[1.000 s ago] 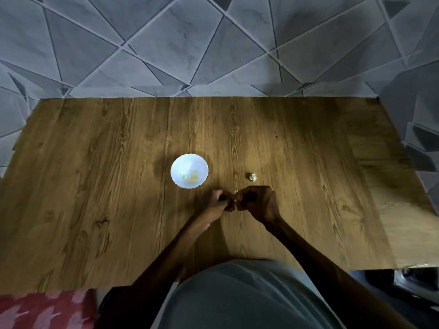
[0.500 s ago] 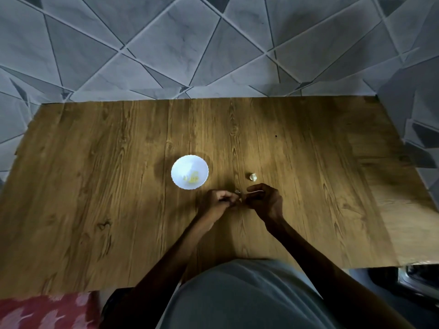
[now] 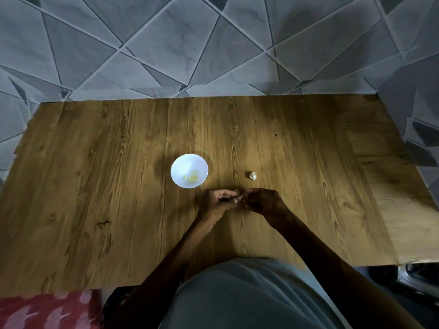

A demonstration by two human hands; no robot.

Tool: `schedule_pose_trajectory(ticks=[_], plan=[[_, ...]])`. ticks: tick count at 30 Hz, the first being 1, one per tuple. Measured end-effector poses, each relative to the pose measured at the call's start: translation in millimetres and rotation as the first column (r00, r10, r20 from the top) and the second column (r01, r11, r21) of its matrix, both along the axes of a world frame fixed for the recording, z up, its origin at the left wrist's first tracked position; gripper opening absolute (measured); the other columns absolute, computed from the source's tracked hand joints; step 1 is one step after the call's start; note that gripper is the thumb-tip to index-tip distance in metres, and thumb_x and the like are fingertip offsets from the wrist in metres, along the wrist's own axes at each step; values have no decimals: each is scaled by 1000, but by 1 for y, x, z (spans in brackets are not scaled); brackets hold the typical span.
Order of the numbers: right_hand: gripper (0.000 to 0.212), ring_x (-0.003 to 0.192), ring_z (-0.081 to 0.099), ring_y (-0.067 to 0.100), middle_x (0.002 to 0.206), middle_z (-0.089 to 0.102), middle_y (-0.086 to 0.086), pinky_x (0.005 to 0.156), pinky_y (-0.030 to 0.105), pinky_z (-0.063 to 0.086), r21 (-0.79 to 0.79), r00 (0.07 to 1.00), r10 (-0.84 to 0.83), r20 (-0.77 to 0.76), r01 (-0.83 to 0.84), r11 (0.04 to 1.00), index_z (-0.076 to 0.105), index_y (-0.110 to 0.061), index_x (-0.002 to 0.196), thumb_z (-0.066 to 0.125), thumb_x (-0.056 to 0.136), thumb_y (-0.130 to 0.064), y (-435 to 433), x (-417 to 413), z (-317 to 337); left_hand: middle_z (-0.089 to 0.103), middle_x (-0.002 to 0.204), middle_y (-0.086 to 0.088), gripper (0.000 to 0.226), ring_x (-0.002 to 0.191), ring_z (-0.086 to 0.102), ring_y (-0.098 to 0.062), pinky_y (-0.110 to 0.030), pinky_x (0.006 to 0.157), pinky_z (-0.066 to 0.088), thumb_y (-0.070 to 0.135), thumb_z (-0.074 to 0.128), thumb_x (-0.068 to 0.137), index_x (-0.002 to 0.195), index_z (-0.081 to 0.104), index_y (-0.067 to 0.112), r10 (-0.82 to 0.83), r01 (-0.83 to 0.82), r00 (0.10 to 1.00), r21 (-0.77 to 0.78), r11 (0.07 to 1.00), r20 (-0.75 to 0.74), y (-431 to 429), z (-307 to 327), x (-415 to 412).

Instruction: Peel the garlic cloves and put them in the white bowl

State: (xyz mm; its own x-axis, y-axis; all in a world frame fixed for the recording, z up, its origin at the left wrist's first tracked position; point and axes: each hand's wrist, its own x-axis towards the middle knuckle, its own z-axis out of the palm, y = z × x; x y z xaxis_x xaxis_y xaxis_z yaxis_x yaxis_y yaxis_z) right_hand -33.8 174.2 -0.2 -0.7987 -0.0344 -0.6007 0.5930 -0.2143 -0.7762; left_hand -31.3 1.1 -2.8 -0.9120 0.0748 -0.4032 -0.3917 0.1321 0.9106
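The person wears a plain grey top (image 3: pixel 249 295), forearms (image 3: pixel 166 262) bare.

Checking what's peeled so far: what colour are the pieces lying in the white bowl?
Pale yellow pieces, clearest in the head view, inside the white bowl.

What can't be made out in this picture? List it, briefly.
- Head view: what the left hand and right hand hold between them; curled fingers and dim light hide it.
- Head view: the yellowish bits in the white bowl; too small to count.
- Head view: whether the loose clove on the table is peeled; too small and blurred.
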Motion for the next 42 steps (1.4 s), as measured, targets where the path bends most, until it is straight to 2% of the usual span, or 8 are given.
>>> schedule_pose_trajectory(ticks=[5,7,9,11,16,21,33,42], plan=[[19,88,71,25,96,72,17,73,30,57,-4,998,54,43,-54,999,67,5,108,62,90,3,5,-2,-1,73,97,-14,16,89,71,-24,-31,82,58,-1,69,85,99,72,8,-30,28,999,59,998,36,-3,-2,0],[14,88,73,22,94,74,10,71,25,58,309,980,168,-110,-127,943,72,-2,101,66,88,1,3,0,-2,74,95,-11,16,90,71,-23,-33,84,58,3,72,84,96,73,13,-38,37,999,12,999,23,-3,-3,0],[14,78,70,7,89,74,-3,67,17,56,672,892,391,-227,-147,726,75,-12,95,69,87,-2,1,-1,-4,74,90,-5,15,86,71,-16,-31,81,58,7,75,82,95,74,15,-58,58,998,-49,997,13,-1,-4,-1],[13,69,65,-3,84,71,-11,62,13,53,777,830,496,-253,-131,616,76,-15,94,69,88,-6,-1,-2,-1,70,82,-3,15,73,68,-2,-20,68,56,0,73,82,98,71,2,-43,45,999,-65,997,30,2,-4,-2],[6,59,63,-7,69,62,-23,56,10,49,813,747,608,-269,-161,559,77,-18,88,74,85,-13,-2,-3,7,68,94,-18,22,60,64,6,-12,57,52,-15,66,81,104,65,-15,-9,13,998,-56,998,59,10,-4,-6],[4,63,70,14,75,73,0,63,36,60,794,798,570,-195,-212,569,76,-10,86,74,84,-7,-1,-6,3,68,94,-17,25,77,67,-12,-21,69,58,-16,66,80,105,65,-12,-45,43,997,26,999,65,6,1,-4],[18,70,67,13,82,71,12,63,22,57,561,872,464,-155,-309,768,72,0,86,58,88,11,3,4,15,74,96,-17,21,91,72,-25,-25,77,57,-11,64,83,98,71,3,-112,27,966,341,940,234,-11,9,1],[21,62,67,15,71,71,7,56,25,58,536,953,295,-71,-214,817,72,-9,76,62,89,3,-9,10,21,73,92,-10,25,83,69,-10,-21,73,57,-6,73,78,101,70,0,-131,128,989,-41,991,-67,1,18,4]])
